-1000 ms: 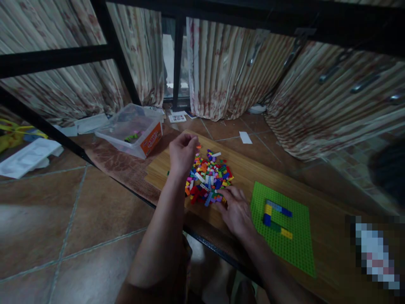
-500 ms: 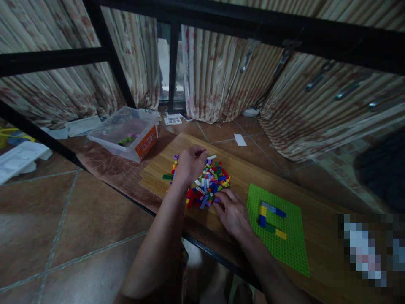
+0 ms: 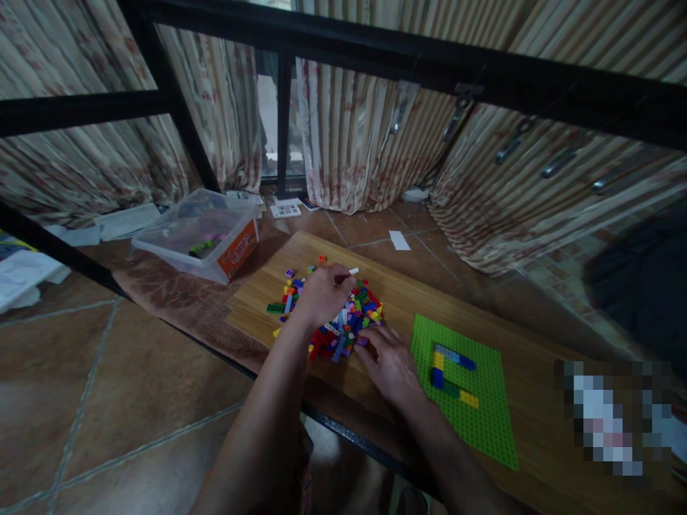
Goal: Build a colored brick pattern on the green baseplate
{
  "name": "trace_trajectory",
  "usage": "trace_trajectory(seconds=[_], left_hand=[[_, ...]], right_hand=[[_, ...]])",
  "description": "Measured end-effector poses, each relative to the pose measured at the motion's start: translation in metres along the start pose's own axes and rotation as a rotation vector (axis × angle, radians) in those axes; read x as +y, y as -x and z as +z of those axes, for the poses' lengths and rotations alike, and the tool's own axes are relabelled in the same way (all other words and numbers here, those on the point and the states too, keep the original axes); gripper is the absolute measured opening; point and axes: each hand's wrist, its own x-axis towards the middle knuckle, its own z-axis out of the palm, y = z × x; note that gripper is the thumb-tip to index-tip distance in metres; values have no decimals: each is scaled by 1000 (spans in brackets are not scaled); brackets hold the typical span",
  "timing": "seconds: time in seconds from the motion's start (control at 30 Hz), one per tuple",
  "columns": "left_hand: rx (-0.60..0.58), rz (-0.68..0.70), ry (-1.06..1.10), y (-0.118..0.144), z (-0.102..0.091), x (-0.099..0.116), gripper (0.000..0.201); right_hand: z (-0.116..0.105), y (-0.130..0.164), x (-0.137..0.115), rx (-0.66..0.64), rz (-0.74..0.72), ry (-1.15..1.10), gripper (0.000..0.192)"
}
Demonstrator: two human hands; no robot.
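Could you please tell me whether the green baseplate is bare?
No, blue, yellow and green bricks stand on the green baseplate.

A rectangular light-brown wood-grain board [image 3: 402, 302] carries the parts. Directly on it lie a loose pile of multicoloured plastic building bricks [image 3: 354, 316] and, apart to the right, a flat green studded plastic baseplate [image 3: 488, 390].

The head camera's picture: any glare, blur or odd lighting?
Head view: dim overall, faint sheen on the floor tiles; same head view: piled bricks look soft-edged; also there, coarse pixelation hides something right of the green baseplate.
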Motion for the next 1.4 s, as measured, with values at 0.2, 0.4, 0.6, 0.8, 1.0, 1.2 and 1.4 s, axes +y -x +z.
trace_trajectory(seconds=[0.2, 0.4, 0.6, 0.8, 1.0, 1.2, 1.4], left_hand=[[-5, -25, -22, -1, -4, -3, 24], [-291, 70, 193, 4, -2, 0, 20], [-495, 102, 386, 14, 18, 6, 25], [-359, 32, 357, 15, 28, 1, 17], [-349, -39, 572, 16, 29, 10, 13], [-370, -197, 750, 17, 30, 15, 26], [-374, -244, 828, 20, 36, 19, 20]], right_hand=[[1, 2, -5, 59, 145, -301, 21], [-17, -10, -15, 270, 616, -1319, 29], [-29, -24, -23, 319, 648, -1683, 24], [-26, -29, -22, 394, 626, -1485, 25], [-25, -33, -15, 410, 585, -1371, 27], [-23, -33, -15, 453, 522, -1285, 23], [-24, -31, -18, 446, 497, -1274, 21]])
